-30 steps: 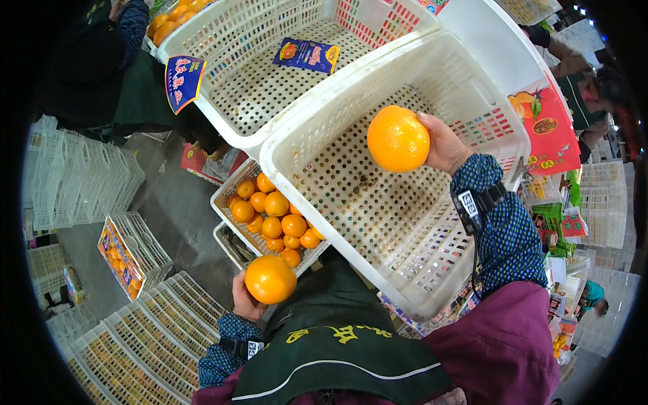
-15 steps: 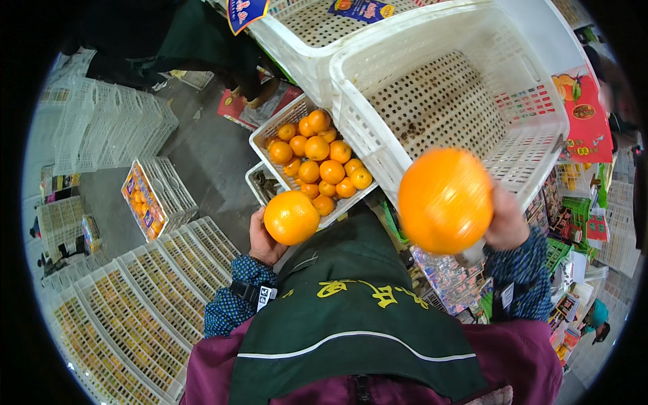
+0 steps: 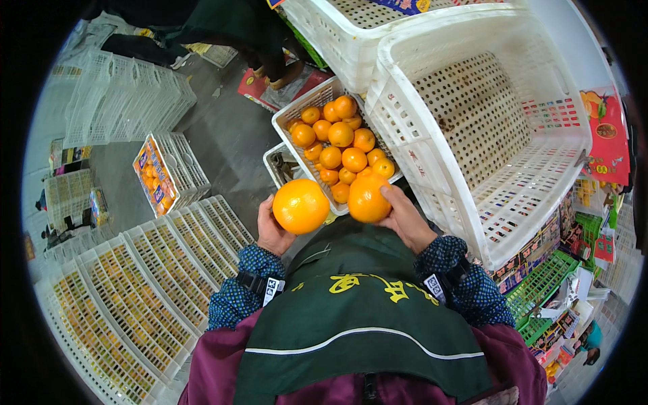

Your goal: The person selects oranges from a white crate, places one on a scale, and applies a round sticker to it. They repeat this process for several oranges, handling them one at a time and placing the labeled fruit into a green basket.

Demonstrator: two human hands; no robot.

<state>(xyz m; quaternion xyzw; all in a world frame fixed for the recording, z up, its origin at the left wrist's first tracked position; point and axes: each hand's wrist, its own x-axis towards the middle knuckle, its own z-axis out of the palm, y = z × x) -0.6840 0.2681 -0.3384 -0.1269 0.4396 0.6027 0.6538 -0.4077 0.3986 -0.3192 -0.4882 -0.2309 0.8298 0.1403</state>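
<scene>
My left hand (image 3: 269,233) is closed on a large, shiny orange (image 3: 301,206). Close beside it, a second orange (image 3: 368,198) sits in the grip of my right hand (image 3: 409,220), its thumb lying over the fruit's right side. Both fruits are held up in front of my dark green apron (image 3: 364,304). Just beyond them stands a white plastic crate (image 3: 284,132) with many loose oranges (image 3: 341,134) in it. Part of that crate's near end is hidden behind the held fruits.
A big white perforated basket (image 3: 432,155) with a stained bottom stands at the right. Stacked white crates (image 3: 142,283) of fruit fill the lower left. A fruit box stack (image 3: 174,172) is on the grey floor (image 3: 223,115). Another person's legs (image 3: 270,54) show at the far side.
My right hand has swung left and down with its orange, from in front of the big basket to beside my left hand. The surroundings have shifted right in view.
</scene>
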